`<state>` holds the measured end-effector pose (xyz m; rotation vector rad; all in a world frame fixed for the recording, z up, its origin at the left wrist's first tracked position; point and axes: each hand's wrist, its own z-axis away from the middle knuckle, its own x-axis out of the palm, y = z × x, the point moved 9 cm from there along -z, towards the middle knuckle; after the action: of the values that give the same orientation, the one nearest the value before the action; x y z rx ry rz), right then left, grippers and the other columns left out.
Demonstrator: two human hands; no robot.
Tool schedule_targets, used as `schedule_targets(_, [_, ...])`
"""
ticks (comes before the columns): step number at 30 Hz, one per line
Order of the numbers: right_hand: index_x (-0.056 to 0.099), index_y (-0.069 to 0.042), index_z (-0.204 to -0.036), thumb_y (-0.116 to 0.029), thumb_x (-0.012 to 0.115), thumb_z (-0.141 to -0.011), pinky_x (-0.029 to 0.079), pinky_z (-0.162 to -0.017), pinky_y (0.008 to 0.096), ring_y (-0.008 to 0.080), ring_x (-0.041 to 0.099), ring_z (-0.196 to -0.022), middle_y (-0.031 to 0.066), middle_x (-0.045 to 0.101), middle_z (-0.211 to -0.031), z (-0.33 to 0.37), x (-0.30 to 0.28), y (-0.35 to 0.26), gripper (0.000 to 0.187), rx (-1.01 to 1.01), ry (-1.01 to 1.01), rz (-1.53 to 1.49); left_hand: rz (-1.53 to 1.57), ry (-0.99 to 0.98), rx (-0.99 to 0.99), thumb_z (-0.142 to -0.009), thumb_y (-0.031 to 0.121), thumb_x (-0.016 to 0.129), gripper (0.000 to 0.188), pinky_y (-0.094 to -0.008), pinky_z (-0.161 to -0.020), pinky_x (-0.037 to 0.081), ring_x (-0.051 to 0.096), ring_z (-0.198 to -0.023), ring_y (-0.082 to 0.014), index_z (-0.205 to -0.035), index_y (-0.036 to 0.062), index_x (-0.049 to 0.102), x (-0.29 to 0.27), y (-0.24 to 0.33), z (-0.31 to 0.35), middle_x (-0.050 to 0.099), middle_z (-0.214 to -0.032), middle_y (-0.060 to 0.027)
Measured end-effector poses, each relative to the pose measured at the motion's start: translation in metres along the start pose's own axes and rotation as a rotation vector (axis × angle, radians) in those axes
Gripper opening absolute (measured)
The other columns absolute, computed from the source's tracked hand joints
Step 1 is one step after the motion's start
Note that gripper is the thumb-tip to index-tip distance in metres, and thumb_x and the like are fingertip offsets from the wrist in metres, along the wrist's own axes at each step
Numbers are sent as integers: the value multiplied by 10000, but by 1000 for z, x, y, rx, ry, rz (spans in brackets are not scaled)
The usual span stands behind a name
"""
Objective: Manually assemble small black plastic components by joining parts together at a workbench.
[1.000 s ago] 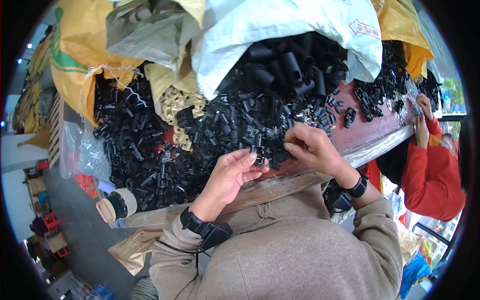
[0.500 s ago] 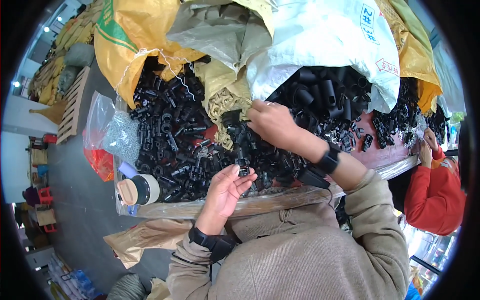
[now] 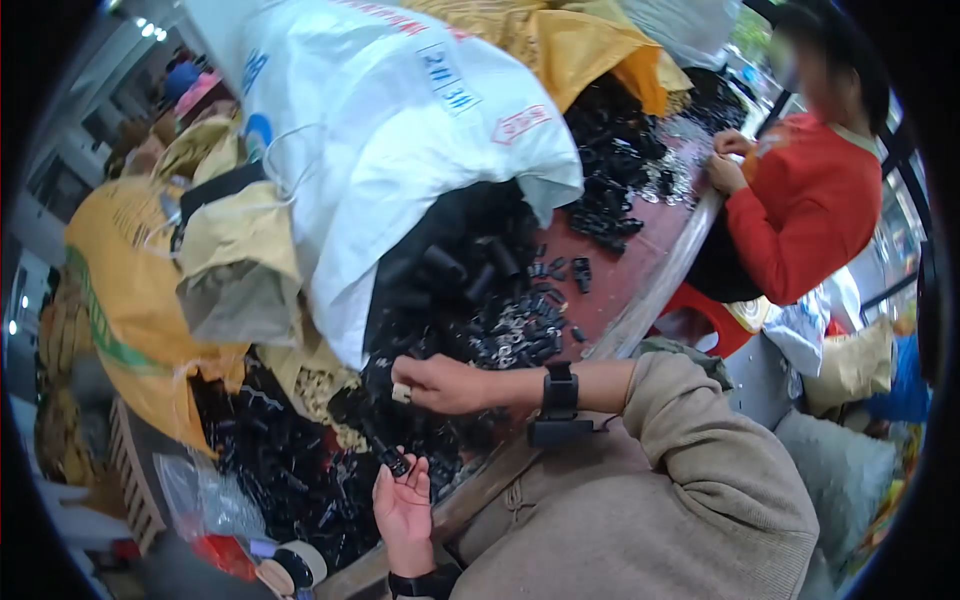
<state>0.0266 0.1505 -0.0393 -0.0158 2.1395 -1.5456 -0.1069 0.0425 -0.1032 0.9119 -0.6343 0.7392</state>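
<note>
My left hand (image 3: 405, 505) has its thumb and fingers closed round the end of a black plastic fitting (image 3: 393, 460), above a heap of loose black parts. The palm faces up. Just beyond it, my right hand (image 3: 440, 384) pinches a small beige plastic piece (image 3: 401, 393) between thumb and fingertips. Similar beige pieces (image 3: 318, 392) spill from a sack mouth beside that hand. Other black parts (image 3: 290, 475) lie around and under the left hand, partly in shadow.
A white sack (image 3: 400, 130) spills black tubes (image 3: 445, 262) behind my right hand. Yellow sacks stand at the left (image 3: 140, 280) and back (image 3: 590, 50). A cup (image 3: 300, 563) and bag of small metal parts (image 3: 225, 505) sit near left. A person in red (image 3: 800, 210) works at the right.
The view has swung to the right, so the person in red shows more fully. My right hand now shows a beige piece in its fingertips. My left hand still holds a black fitting.
</note>
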Motion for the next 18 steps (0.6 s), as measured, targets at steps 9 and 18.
schedule_targets(9, [439,-45,-829,-186,495,-815,389,-511,235,74,455,-578,0,492,-673,57,-13,21,153,232,-116,-653,-161,-11,-81,-862,199,437,307,-282,-719,501,577,-861,-255,-1069,-25,474,34,-36,-10,588,-915,-152])
schedule_targets(18, [470,-62,-824,-236,440,-871,370,-500,179,43,435,-571,-19,475,-674,87,-53,24,183,306,-74,-728,-341,-98,-144,-834,111,487,200,-273,-688,492,588,-837,-243,-991,-12,489,82,-68,-29,573,-923,-129])
